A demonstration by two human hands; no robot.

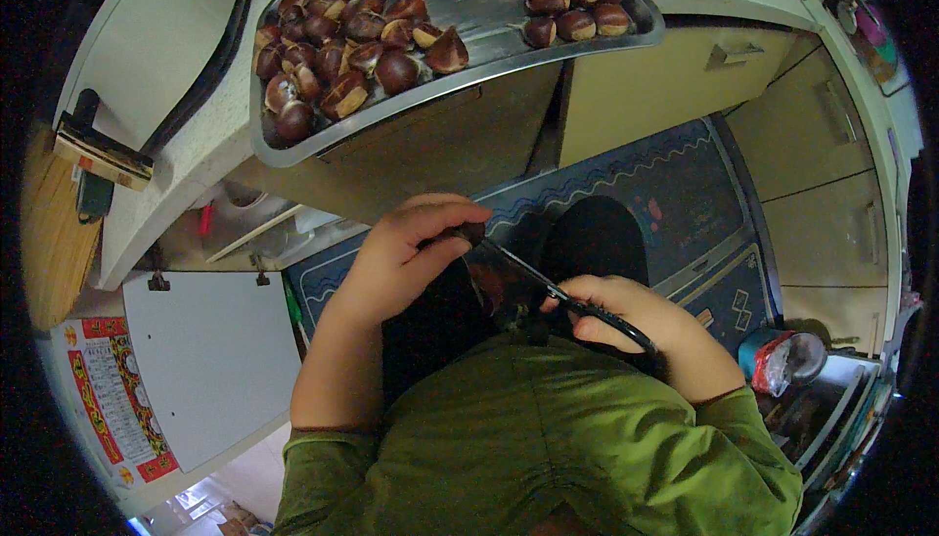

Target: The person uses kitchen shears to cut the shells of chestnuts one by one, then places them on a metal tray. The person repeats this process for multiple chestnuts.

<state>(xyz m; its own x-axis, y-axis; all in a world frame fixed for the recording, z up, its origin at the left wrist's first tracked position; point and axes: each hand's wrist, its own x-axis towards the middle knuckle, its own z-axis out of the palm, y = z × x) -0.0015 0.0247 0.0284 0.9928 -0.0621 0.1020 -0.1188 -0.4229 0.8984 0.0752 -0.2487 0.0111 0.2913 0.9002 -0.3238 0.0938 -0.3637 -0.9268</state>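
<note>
Pinched between the thumb and fingers of my left hand (414, 250) is a dark brown chestnut (473, 232), mostly covered by the fingers. My right hand (623, 308) grips the black handles of a pair of scissors (517, 263). The scissors' blades point up and left, and their tips meet the chestnut; how deep they reach is hidden. Both hands are above my lap. Beyond them, a metal tray (469, 85) juts over the counter edge. It holds a large group of chestnuts (363, 26) on the left and another group (576, 4) on the right, several showing pale cut patches.
A pale speckled counter (194, 147) curves around the front. Cabinet drawers (675, 81) stand below it. A patterned dark mat (675, 191) covers the floor. At left hangs a white sheet (213, 360) under binder clips; at right is a teal-and-red container (766, 363).
</note>
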